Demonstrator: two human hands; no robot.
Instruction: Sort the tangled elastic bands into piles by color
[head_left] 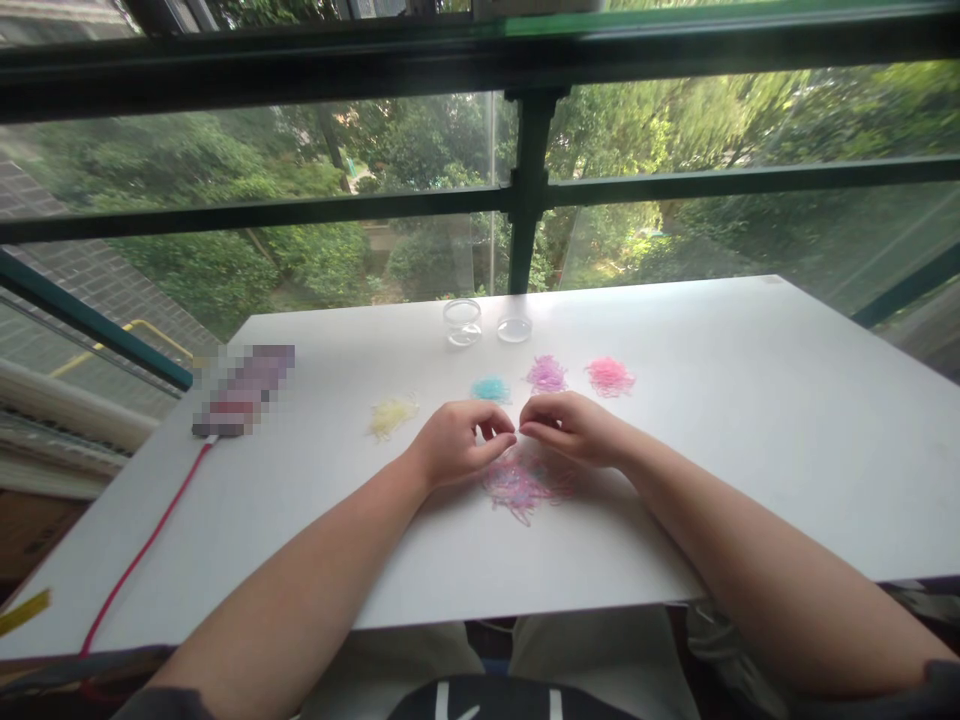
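On the white table, my left hand point(465, 440) and my right hand point(574, 428) face each other with fingertips almost touching. Thumb and fingers of each are pinched together; whatever they hold is too small to make out. Just below them lies a loose mixed pile of thin pink, purple and bluish bands point(521, 485). Behind the hands are a teal pile point(490, 388), a purple pile point(547, 373) and a pink pile point(610, 376). A pale yellow pile point(392, 415) sits to the left of my left hand.
A round clear container point(463, 325) and a clear round dish point(514, 328) stand near the back edge. At the left lies a pixelated device point(247, 388) with a red cable point(154, 535). Green-framed windows point(529, 180) rise behind the table point(787, 430).
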